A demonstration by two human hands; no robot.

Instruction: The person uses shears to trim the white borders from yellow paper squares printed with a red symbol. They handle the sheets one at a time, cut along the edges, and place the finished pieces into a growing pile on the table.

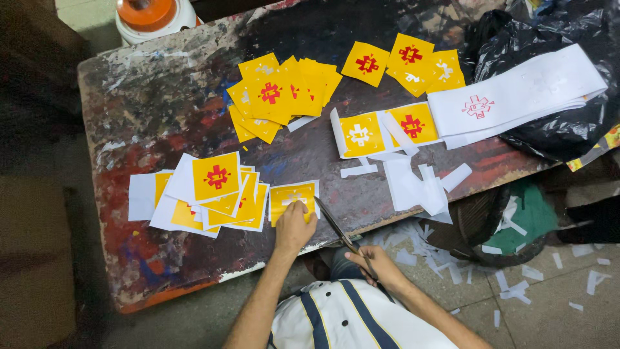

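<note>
We are pressing the left hand (294, 227) fingers flat on the yellow label (292, 197) | right hand (374, 264) is gripping the scissors (336, 227) | we are judging: holding the label steady against the bench (129, 97), cutting close along the white margin.

We record a paint-stained tabletop (148, 103). Near its far edge lies a fanned heap of trimmed yellow squares (281, 94), with three more yellow squares (407, 61) toward the far right corner. A long white printed strip (516, 97) rests partly on a black plastic bag (555, 39) at the right edge. White offcuts (420, 184) lie at the near edge and across the floor (549, 291). A white container with an orange lid (152, 16) stands beyond the far edge.
</note>
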